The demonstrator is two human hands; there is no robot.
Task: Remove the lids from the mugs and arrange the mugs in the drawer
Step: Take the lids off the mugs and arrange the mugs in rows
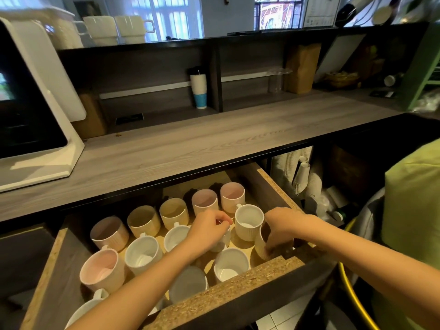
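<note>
Mugs [142, 254] fill the drawer [238, 290]; left hand [209, 231] grips a white mug [225, 240] mid-drawer, right hand [283, 231] clasps a cream mug [260, 245].

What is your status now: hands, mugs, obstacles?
Left hand holds a white mug. Right hand holds a beige mug beside the drawer wall. Other mugs crowd close.
</note>
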